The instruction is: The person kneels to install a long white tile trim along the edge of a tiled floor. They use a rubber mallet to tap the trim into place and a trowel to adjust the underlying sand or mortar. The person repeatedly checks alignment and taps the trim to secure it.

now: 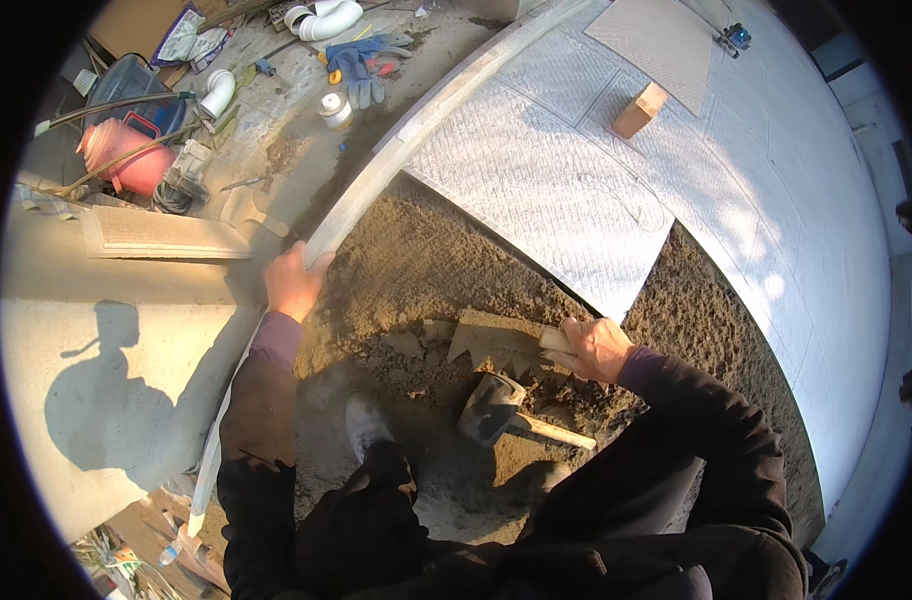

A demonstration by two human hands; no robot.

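My right hand (596, 348) is closed round the pale handle of a notched trowel (488, 338). Its toothed blade lies against the loose brown sand-like bed (406, 255). On the left, my left hand (296, 282) grips the edge of a long pale strip (381, 175) that curves along the bed's side. A mallet (490, 408) with a dark head and wooden handle rests on the bed, between my right hand and my legs. Just beyond my right hand comes the corner of a large pale slab (546, 200).
More pale slabs (756, 200) stretch to the right, bearing a small wooden-looking block (640, 110) and a loose tan sheet (656, 48). Past the strip at left are blue gloves (358, 70), a white jar (335, 110), white pipe elbows (218, 93) and a red container (126, 157).
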